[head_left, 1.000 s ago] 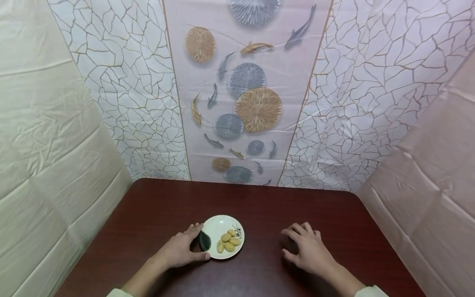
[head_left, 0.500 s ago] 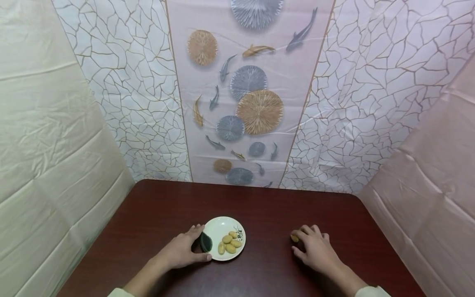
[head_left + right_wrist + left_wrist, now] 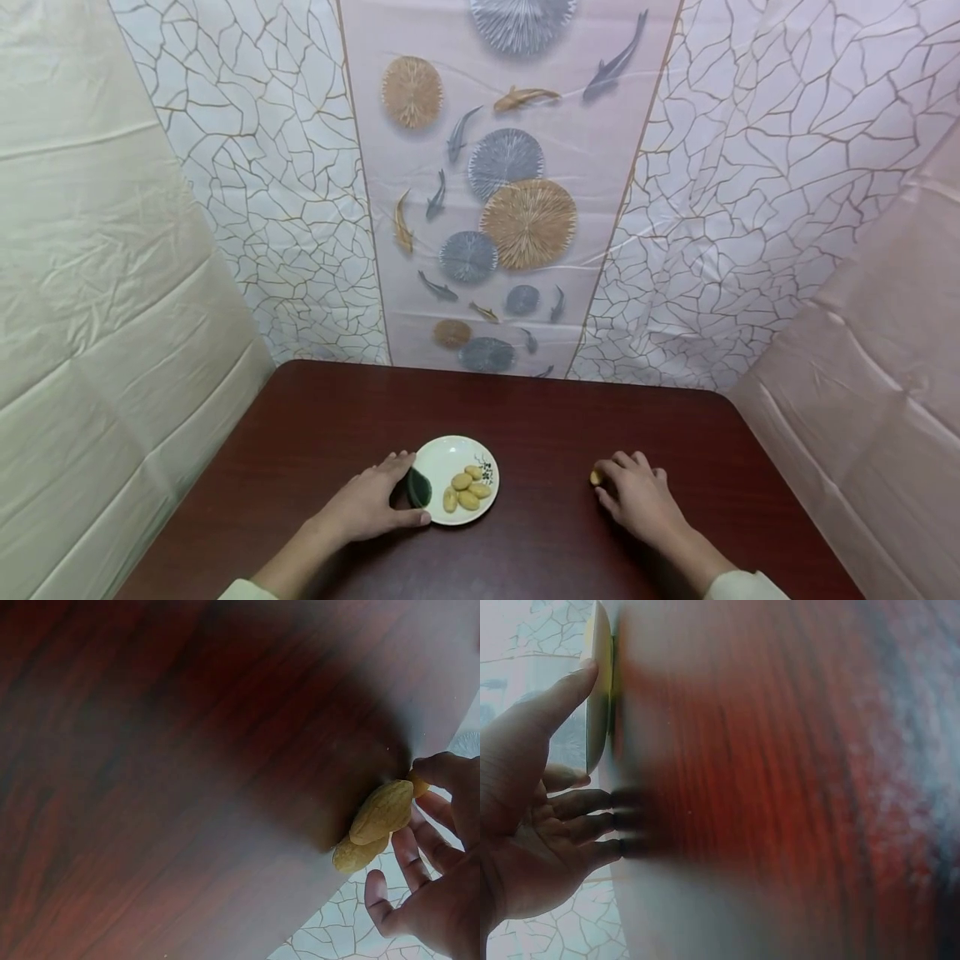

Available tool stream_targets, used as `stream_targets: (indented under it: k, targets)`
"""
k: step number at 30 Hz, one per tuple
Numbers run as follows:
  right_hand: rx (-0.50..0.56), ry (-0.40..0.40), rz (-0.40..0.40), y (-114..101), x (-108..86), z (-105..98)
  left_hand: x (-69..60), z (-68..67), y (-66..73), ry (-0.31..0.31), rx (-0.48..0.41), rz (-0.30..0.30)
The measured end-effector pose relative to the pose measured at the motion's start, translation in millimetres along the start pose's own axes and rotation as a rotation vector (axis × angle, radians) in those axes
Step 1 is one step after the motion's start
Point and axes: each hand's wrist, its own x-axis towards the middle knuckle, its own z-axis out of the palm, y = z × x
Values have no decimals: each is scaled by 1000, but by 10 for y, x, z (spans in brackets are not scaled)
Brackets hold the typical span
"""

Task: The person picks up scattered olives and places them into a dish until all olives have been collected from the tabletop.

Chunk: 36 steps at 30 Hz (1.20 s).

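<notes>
A small white plate (image 3: 442, 460) with a dark green patch on its left and a printed flower motif on its right stands on the table. Several yellow oval fruits (image 3: 465, 498) lie on its right half. My left hand (image 3: 369, 500) holds the plate's left rim between thumb and forefinger; the other fingers stretch toward the tabletop in the left wrist view. To the right, my right hand (image 3: 641, 498) pinches a small yellow fruit (image 3: 596, 477) between thumb and forefinger, close to the tabletop. Two larger-looking yellow-brown fruits (image 3: 382, 812) lie beside those fingers in the right wrist view.
The dark red wooden table (image 3: 525, 550) spans the area under both hands. Behind it hangs a patterned cloth (image 3: 495, 267) with fish and round motifs. Plain beige cloths (image 3: 112, 375) close off the left and right sides.
My right hand has shifted slightly right, and its thumb and forefinger have closed on a fruit. The left hand and plate have stayed in place; the view drifts slightly.
</notes>
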Motion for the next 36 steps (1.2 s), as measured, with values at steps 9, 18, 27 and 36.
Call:
stream_targets:
  k: [9,18,27,36]
  targets:
    - [6,35,-10,-8,6,65,-16,40,-10,-17,7,-18]
    - [34,27,-4,-39,45,55,-16,40,-6,-17,-1,-19]
    - [122,25,-20,-187,124,-4,-8,21,-27,-17,7,-16]
    - [253,73,-87,-492,191,-120,-3,8,-27,-20,11,-16]
